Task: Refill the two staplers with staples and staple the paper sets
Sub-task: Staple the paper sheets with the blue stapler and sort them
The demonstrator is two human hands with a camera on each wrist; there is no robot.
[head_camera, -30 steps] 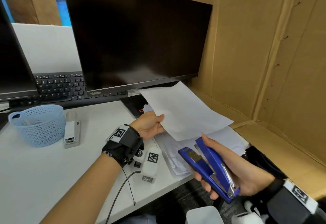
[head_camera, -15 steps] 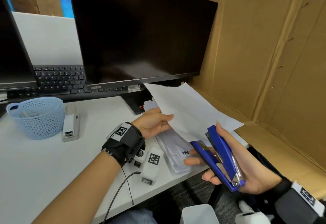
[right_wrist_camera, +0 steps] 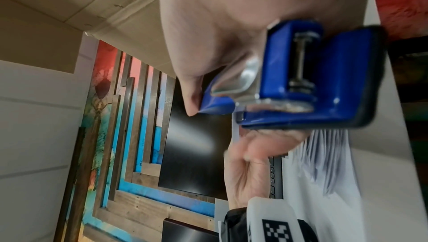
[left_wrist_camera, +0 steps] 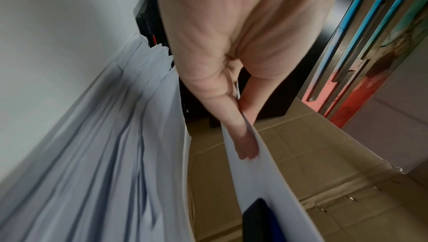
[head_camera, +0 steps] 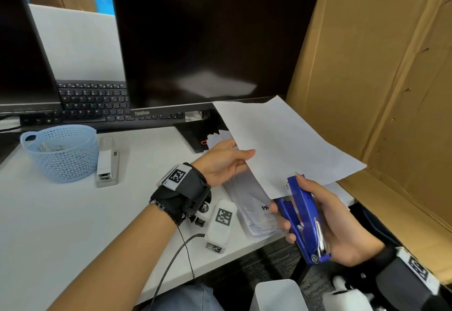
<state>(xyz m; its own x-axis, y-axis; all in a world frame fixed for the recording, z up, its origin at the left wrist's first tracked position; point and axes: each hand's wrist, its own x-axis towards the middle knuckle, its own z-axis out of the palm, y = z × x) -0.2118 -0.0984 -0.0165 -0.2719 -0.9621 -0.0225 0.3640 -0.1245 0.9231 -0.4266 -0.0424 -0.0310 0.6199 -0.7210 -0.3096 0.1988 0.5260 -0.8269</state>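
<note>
The left hand (head_camera: 221,163) pinches a paper set (head_camera: 281,144) by its edge between thumb and fingers (left_wrist_camera: 245,147), lifted above the paper stack (head_camera: 247,200) on the desk (head_camera: 61,225). The right hand (head_camera: 335,217) grips the blue stapler (head_camera: 302,215) — fingers curled round it, its mouth at the sheet's near corner. A white stapler (head_camera: 107,163) lies just beside a blue basket (head_camera: 62,154).

Even indoor light; wrist views blurred, head view bent at edges.

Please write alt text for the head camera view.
A right hand holds a blue stapler at the corner of a paper set pinched by the left hand. A white stapler and basket sit nearby.
</note>
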